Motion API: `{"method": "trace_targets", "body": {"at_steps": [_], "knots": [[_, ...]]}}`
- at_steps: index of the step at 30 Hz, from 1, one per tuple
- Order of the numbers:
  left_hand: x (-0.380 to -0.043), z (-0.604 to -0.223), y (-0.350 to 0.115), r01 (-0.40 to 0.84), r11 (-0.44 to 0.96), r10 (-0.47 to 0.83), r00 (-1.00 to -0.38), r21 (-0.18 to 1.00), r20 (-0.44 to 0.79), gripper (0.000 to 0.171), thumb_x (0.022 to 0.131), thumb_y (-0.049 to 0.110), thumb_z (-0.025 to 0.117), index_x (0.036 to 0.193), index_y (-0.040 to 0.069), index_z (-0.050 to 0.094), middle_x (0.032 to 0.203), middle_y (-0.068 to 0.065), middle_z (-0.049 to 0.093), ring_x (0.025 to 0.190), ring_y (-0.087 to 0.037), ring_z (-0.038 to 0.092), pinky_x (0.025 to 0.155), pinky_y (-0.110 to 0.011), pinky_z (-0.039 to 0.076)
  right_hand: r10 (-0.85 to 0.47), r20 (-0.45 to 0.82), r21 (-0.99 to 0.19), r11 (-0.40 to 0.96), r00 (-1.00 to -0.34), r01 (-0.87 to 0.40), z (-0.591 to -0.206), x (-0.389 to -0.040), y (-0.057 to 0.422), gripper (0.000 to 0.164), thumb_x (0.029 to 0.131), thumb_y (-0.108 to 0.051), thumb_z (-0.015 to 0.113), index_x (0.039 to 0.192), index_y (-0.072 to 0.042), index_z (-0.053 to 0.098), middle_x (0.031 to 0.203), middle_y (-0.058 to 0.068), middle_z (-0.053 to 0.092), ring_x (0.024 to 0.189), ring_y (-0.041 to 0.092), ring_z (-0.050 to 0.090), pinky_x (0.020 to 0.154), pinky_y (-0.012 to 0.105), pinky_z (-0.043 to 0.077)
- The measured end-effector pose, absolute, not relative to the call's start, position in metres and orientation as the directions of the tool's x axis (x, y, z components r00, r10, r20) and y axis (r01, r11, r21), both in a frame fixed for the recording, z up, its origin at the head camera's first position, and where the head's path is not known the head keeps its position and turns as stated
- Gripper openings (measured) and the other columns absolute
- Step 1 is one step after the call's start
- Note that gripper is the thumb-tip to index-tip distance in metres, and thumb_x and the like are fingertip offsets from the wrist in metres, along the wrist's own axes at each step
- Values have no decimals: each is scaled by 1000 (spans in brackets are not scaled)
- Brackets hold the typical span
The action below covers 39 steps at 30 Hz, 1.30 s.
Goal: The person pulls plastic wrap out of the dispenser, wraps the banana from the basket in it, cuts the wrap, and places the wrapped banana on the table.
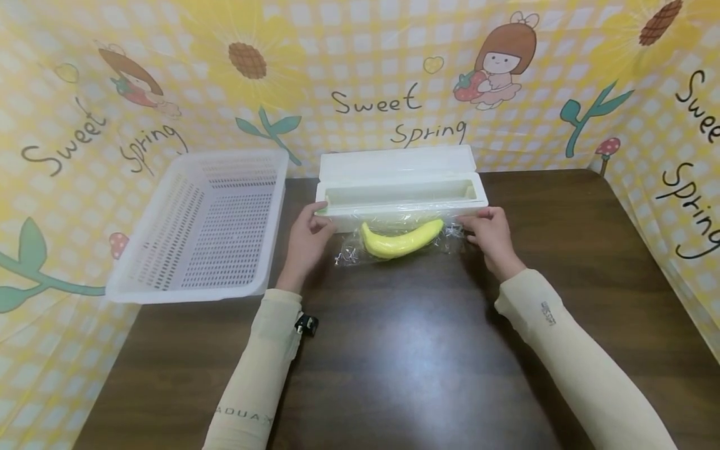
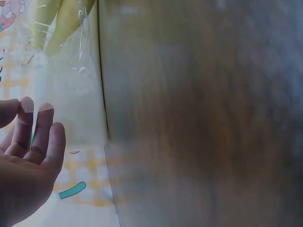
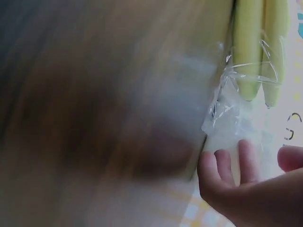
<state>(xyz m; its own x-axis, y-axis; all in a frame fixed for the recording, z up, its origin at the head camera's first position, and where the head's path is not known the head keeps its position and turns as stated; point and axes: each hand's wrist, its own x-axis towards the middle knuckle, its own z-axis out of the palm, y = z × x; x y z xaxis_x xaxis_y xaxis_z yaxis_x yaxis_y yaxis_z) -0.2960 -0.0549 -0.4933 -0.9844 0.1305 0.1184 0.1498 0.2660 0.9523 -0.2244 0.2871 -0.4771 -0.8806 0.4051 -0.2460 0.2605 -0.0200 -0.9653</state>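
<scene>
In the head view, a yellow banana [image 1: 402, 240] lies in crinkled clear plastic wrap [image 1: 347, 251] along the front of a long white box [image 1: 394, 209] whose lid [image 1: 396, 162] is raised. At the box's left front corner is my left hand [image 1: 306, 240], fingers by the rim and beside the wrap's left end. My right hand [image 1: 495, 237] reaches to the opposite corner, fingertips right at the wrap's right end. Both wrist views show loosely bent fingers overlapping the box ends. Neither hand has a visible hold on the banana [image 2: 71, 23].
To the left, a white perforated plastic basket [image 1: 225, 244] rests on the dark wooden table [image 1: 394, 356]. A yellow checked cloth [image 1: 371, 69] with printed flowers and figures stands around the back and sides, close behind the box.
</scene>
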Motion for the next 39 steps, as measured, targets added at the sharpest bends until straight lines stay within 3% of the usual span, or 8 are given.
{"method": "trace_targets", "body": {"at_steps": [3, 7, 11, 16, 25, 31, 34, 39], "knots": [[-296, -494, -53, 141, 262, 137, -985, 955, 108, 51, 90, 1, 67, 140, 4, 54, 95, -20, 69, 94, -31, 64, 91, -41, 48, 341, -281, -954, -203, -897, 221, -478, -226, 286, 33, 93, 1, 63, 102, -8, 34, 87, 1, 65, 72, 9, 68, 74, 27, 55], [-296, -493, -51, 130, 265, 133, -986, 955, 98, 51, 90, 2, 66, 139, 4, 53, 93, -16, 69, 92, -29, 64, 86, -38, 49, 250, -314, -910, -355, -916, 215, -479, -226, 285, 15, 95, 8, 51, 95, -2, 40, 72, 6, 65, 60, 14, 68, 65, 28, 57], [-297, -493, -50, 117, 275, 128, -988, 954, 85, 51, 90, 3, 65, 140, 5, 53, 93, -15, 69, 93, -29, 64, 86, -39, 49, 217, -380, -893, -340, -899, 295, -480, -224, 285, 2, 101, 1, 45, 102, -1, 44, 89, 12, 62, 65, 16, 70, 69, 31, 59], [-299, -494, -50, 107, 276, 129, -989, 955, 74, 50, 91, 3, 65, 139, 4, 53, 96, -18, 69, 93, -30, 64, 84, -39, 49, 178, -424, -874, -338, -888, 350, -482, -223, 288, 12, 105, -8, 44, 116, -6, 43, 102, 11, 61, 69, 16, 68, 74, 32, 58], [-298, -489, -46, 56, 322, 78, -996, 945, 33, 32, 91, 12, 68, 121, 5, 62, 99, -13, 70, 92, -27, 62, 81, -39, 50, 188, -234, -962, 100, -954, 256, -479, -224, 291, 44, 98, -33, 66, 119, 6, 63, 90, 7, 70, 62, 17, 66, 66, 32, 59], [-298, -486, -43, 56, 400, 84, -996, 915, 24, 33, 92, 27, 72, 117, 6, 65, 103, -13, 70, 95, -28, 63, 84, -44, 52, 192, -84, -902, 403, -978, 156, -476, -221, 293, 60, 97, -54, 61, 123, 0, 67, 103, 17, 69, 71, 23, 70, 66, 26, 55], [-299, -486, -43, 59, 422, 86, -996, 905, 25, 35, 92, 30, 74, 117, 6, 66, 103, -13, 70, 95, -29, 64, 83, -45, 52, 158, -23, -850, 517, -987, 102, -478, -220, 292, 56, 96, -54, 63, 121, -5, 68, 103, 16, 69, 81, 25, 69, 69, 28, 53], [-300, -485, -42, 61, 469, 75, -997, 881, 29, 25, 93, 27, 72, 107, 7, 68, 98, -10, 69, 89, -27, 63, 79, -42, 51, 147, 112, -785, 619, -983, 3, -481, -223, 290, 31, 98, -33, 67, 110, -5, 72, 95, 12, 70, 88, 22, 61, 76, 33, 47]]}}
